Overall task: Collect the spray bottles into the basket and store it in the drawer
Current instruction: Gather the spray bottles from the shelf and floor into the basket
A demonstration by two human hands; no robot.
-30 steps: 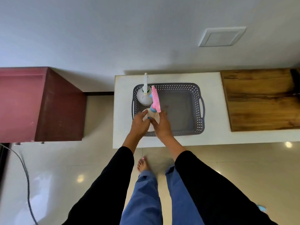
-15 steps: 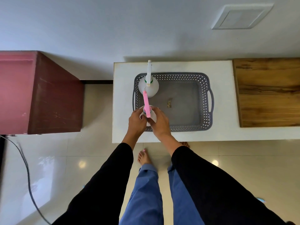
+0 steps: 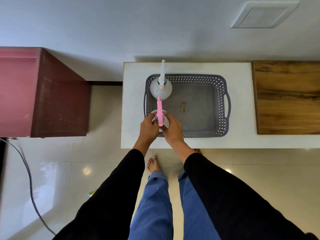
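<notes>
Setting the pink-trigger bottle (image 3: 160,118) upright in the basket's (image 3: 223,87) near-left corner, we are clamping both grips on it, left hand (image 3: 148,126) and right hand (image 3: 171,129) flanking; its nozzle is pointing toward the white bottle (image 3: 161,90) just beyond.

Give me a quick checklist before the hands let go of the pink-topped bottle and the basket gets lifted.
1. Pink-topped bottle inside the basket, upright: ok.
2. White-topped bottle upright in the basket's far left corner: ok.
3. Left hand and right hand both on the pink-topped bottle: ok, not yet released.
4. Basket handles free to grab: right handle ok; left one cannot tell.
5. No bottles left on the white table: ok.
6. Small scrap on the basket floor: not ok, check it.
</notes>
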